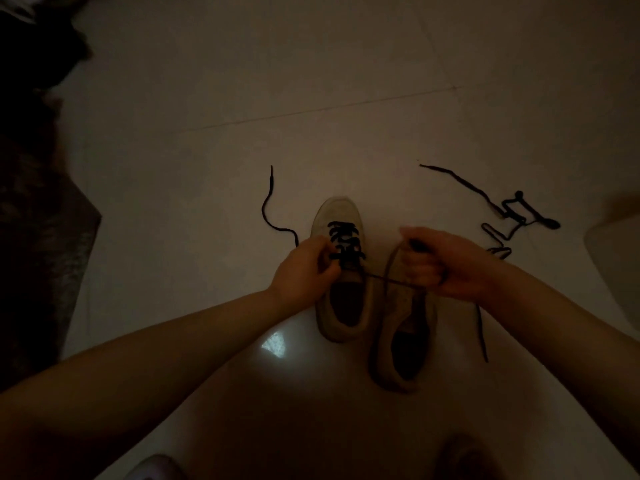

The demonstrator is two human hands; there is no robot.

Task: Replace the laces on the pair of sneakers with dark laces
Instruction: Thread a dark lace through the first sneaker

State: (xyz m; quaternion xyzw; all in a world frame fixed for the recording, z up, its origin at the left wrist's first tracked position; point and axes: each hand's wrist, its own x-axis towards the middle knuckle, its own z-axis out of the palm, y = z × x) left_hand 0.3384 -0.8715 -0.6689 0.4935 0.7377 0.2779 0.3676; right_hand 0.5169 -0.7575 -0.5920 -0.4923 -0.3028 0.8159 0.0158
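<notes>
Beside the left hand point(304, 268), a (seemingly pinched) dark lace point(346, 240) crosses the sneaker point(341, 271).

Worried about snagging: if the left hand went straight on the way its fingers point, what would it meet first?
Probably the dark lacing on the pale left-hand sneaker; the left hand already pinches it, though depth is unclear.

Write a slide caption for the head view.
Both hands pull a dark lace through the left sneaker; spare lace lies right.

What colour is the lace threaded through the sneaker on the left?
Black, or very dark: the threaded lace stands out against the pale beige left sneaker, best seen in the head view.
</notes>
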